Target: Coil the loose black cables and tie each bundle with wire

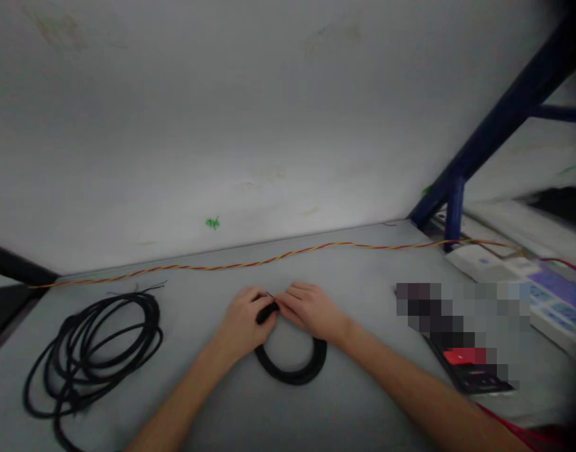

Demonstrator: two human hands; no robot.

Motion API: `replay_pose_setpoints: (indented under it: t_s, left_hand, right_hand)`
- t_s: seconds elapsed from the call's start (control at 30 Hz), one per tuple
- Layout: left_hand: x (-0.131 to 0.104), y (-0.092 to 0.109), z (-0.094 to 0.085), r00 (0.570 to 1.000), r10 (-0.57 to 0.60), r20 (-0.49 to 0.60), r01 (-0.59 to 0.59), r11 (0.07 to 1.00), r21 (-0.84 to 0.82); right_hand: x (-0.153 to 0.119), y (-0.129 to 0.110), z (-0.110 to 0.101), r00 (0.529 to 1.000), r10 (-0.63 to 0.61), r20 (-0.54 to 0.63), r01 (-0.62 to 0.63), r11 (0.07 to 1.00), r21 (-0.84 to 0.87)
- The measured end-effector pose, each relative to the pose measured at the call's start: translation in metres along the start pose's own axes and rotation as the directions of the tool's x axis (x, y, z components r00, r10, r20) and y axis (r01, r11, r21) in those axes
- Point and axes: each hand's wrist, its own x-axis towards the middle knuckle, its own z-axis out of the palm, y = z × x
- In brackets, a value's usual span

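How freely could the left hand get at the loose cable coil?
Probably yes: nothing visible stands between the left hand and the loose coil, though that hand is presently gripping the neat coil.

The left hand [250, 320] and the right hand [313, 311] are bare, with no gloves on them. Each has a thumb and fingers. The wrists are bare too, and so are the long, smooth lower arms. They look thin at the wrists and get wider toward the elbows. Small marks are too blurry to see.
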Motion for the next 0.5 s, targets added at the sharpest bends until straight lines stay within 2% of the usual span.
replay_pose_setpoints:
  t_s: [0.13, 0.2, 0.3, 0.4, 0.5]
  left_hand:
    - [-0.006, 0.002, 0.006, 0.998, -0.060, -0.034, 0.058, 0.997, -0.051]
    - [-0.008, 0.003, 0.010, 0.993, -0.101, -0.054, 0.097, 0.993, -0.069]
    - [-0.010, 0.005, 0.016, 0.987, -0.129, -0.092, 0.123, 0.991, -0.061]
    - [-0.011, 0.007, 0.019, 0.984, -0.133, -0.119, 0.127, 0.990, -0.052]
    - [-0.012, 0.008, 0.021, 0.980, -0.130, -0.149, 0.123, 0.991, -0.051]
  right_hand:
    - [0.001, 0.003, -0.003, 1.000, 0.009, 0.011, -0.009, 1.000, -0.004]
    - [-0.001, 0.002, -0.005, 0.995, 0.094, -0.033, -0.092, 0.994, 0.062]
    - [-0.007, -0.004, -0.010, 0.960, 0.268, -0.087, -0.237, 0.935, 0.264]
    - [-0.013, -0.014, -0.020, 0.934, 0.355, -0.043, -0.302, 0.848, 0.436]
    - [-0.016, -0.023, -0.032, 0.919, 0.393, 0.038, -0.362, 0.800, 0.479]
